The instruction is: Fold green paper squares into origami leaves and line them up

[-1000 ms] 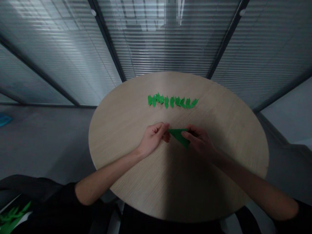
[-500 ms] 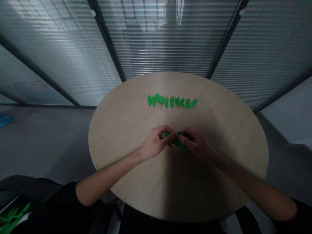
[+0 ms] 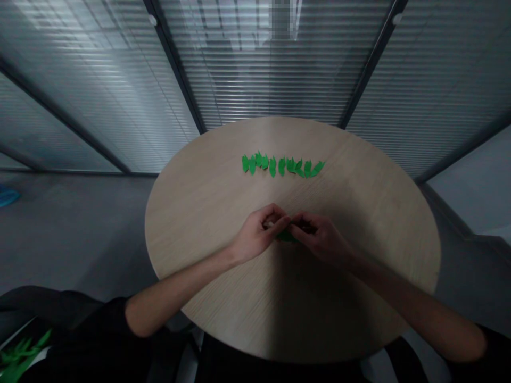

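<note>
My L hand (image 3: 263,230) + R hand (image 3: 321,238) on green piece (image 3: 286,236)
Both pinch it btwn fingertips, prob. to steady it; leafy green row (image 3: 272,167) toward far side of desk (image 3: 199,213), prob. outta my way.

Slatted blinds (image 3: 255,80), grey floor (image 3: 91,223) — blue object (image 3: 8,196)

The held paper (image 3: 286,236) shows deep green, the far leaf shapes (image 3: 272,167) a brighter green. I see pale tan with fine streaked grain on the table (image 3: 199,213), grey stripes across the far blinds (image 3: 263,90), and black sleeves (image 3: 109,322) at near left and right.
</note>
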Motion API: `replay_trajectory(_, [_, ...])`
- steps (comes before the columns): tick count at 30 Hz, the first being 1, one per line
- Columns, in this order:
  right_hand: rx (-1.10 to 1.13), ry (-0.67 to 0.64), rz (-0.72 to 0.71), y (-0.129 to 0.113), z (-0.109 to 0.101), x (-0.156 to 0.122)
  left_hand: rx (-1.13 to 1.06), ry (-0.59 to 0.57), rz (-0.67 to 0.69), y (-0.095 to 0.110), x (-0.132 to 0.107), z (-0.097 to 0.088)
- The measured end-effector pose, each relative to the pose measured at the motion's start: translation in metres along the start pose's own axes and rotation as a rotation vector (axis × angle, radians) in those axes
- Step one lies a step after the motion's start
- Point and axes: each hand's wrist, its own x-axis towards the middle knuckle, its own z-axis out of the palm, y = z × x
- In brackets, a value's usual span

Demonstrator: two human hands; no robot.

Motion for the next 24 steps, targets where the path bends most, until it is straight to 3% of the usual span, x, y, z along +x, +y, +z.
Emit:
replay_trajectory(12, [-0.028,-0.017,0.037,-0.0003,0.0025,-0.0005,0.036,0.097,0.056,0.0015,-0.0005,0.0022])
replay_trajectory(24, [-0.031,-0.044,0.079,-0.004,0.0041,-0.0033,0.031,0.19,0.02,0.0039,-0.0013,0.0032])
